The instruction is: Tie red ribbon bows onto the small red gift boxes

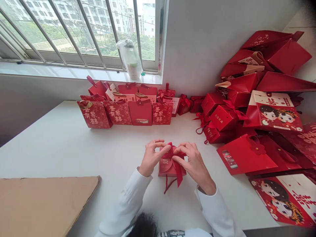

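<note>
A small red gift box (165, 167) with pale lettering sits on the white table in front of me. Across its top runs a red ribbon (178, 172), tied in a bow, one tail hanging down the near side. My left hand (152, 156) pinches the bow's left part between thumb and fingertips. On the other side my right hand (194, 161) pinches the ribbon near the knot with thumb and forefinger. A dark red cord (170, 187) trails from the box's near edge onto the table.
Rows of red gift bags (140, 112) stand along the wall below the window. Red boxes (223, 118) and larger printed bags (274, 112) are piled at the right. A cardboard sheet (46, 204) lies at front left. A plastic-wrapped cup (132, 62) stands on the sill.
</note>
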Action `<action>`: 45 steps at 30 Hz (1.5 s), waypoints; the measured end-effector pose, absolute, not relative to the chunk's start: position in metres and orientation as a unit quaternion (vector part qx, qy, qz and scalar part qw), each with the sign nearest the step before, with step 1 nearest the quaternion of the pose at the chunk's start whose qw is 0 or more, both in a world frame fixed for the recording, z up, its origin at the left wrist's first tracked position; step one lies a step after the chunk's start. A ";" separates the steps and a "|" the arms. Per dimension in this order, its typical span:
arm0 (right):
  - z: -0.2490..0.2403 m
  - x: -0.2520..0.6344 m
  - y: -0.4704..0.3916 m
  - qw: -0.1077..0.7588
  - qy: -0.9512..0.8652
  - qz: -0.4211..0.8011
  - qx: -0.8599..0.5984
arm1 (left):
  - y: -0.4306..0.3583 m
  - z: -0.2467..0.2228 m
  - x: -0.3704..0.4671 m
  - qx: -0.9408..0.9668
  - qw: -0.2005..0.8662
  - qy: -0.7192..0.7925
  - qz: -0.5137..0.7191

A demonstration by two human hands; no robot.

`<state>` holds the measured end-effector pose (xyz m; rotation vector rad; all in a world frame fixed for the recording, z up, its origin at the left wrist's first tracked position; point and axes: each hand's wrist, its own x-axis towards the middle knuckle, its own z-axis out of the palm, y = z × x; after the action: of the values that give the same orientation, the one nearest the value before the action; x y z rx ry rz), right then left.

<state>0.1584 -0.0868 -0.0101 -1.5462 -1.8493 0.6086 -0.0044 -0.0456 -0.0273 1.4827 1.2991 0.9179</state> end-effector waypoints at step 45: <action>-0.014 0.158 -0.082 0.292 -0.715 0.227 -0.593 | -0.052 -0.029 -0.011 0.483 0.682 0.428 0.344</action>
<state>0.1582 -0.0821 -0.0140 -1.5803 -1.9061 0.6057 -0.0110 -0.0515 -0.0288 1.0832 0.9599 0.7712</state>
